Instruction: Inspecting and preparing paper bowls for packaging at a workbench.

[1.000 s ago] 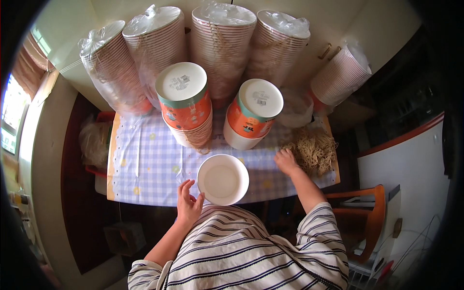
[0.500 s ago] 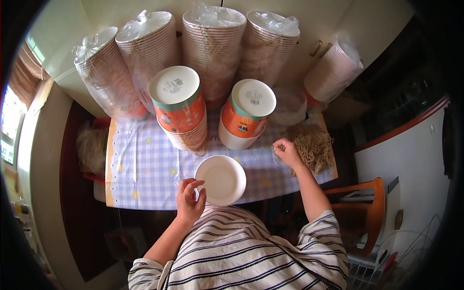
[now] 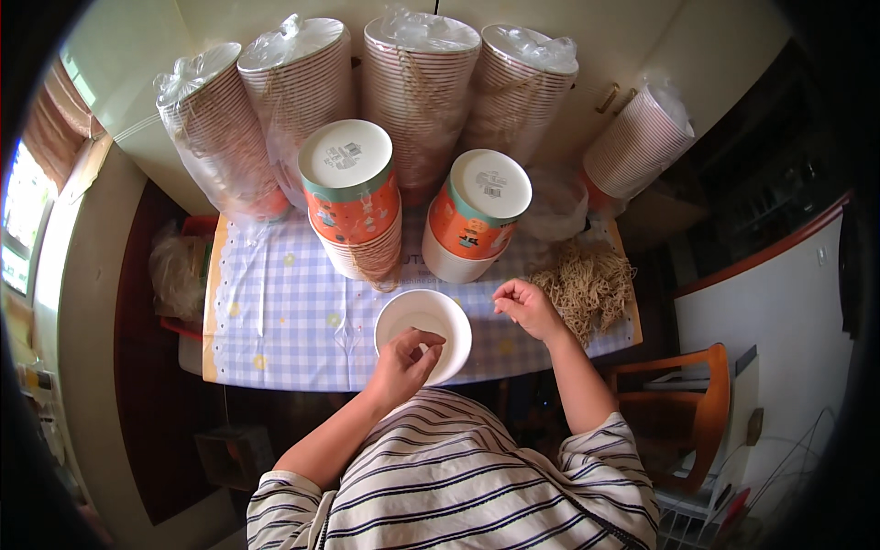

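Note:
A white paper tub (image 3: 401, 318) stands mouth up near the front edge of the table. My left hand (image 3: 405, 365) is over its near side, fingers curled in and the thumb close to their tips; whatever they might hold is too small to make out. To the right of the tub, my right hand (image 3: 529, 309) is raised over the cloth in a pinch, and I cannot see what is between its fingertips. A heap of tan twisted cords (image 3: 591, 291) lies beside that hand. Beyond the tub stand two upside-down stacks of orange printed tubs, a taller left stack (image 3: 352, 206) and a right stack (image 3: 473, 225).
Tall stacks of tubs in clear plastic bags (image 3: 417, 101) line the back, with another bagged stack (image 3: 637, 147) at the far right. Crumpled clear plastic (image 3: 555, 203) lies behind the cords. The table has a blue checked cloth (image 3: 275, 321). A wooden chair (image 3: 706, 403) stands right.
My left hand has moved right, from the tub's left rim to over the tub, its fingers curling more. My right hand has shifted left, away from the cords. The view has shifted slightly.

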`<state>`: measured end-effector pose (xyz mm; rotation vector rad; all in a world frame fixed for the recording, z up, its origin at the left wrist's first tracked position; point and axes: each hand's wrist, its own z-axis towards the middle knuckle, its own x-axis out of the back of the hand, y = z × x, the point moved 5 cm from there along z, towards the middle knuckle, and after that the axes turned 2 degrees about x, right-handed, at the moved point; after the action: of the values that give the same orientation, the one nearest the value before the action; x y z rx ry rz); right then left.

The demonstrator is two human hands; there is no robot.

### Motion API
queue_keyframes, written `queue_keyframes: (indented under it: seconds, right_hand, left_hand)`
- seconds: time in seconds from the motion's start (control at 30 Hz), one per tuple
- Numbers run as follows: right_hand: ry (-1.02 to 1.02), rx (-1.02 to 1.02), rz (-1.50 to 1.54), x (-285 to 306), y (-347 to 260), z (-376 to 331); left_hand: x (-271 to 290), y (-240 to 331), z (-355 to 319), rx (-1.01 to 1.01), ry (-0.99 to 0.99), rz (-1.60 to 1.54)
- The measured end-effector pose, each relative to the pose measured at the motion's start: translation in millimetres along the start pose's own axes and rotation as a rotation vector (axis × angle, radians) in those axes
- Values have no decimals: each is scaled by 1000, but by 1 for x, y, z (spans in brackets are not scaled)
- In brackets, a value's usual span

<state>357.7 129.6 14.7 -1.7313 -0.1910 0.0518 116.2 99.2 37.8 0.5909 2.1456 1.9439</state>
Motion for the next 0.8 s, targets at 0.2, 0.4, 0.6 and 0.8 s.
queue_keyframes:
  seconds: [0.2, 0.4, 0.6, 0.8]
  right_hand:
    - [-84, 691, -908, -66, -77, -36]
    - [-291, 838, -1010, -106, -86, -58]
    - [-346, 878, -1055, -116, -80, -62]
    - [-308, 862, -1124, -108, -72, -60]
  left_hand:
    - [-14, -9, 8, 203, -153, -257]
    - [-12, -26, -5, 227, -247, -429]
    - [-12, -32, -13, 271, -367, -328]
    - [-6, -33, -19, 336, -295, -236]
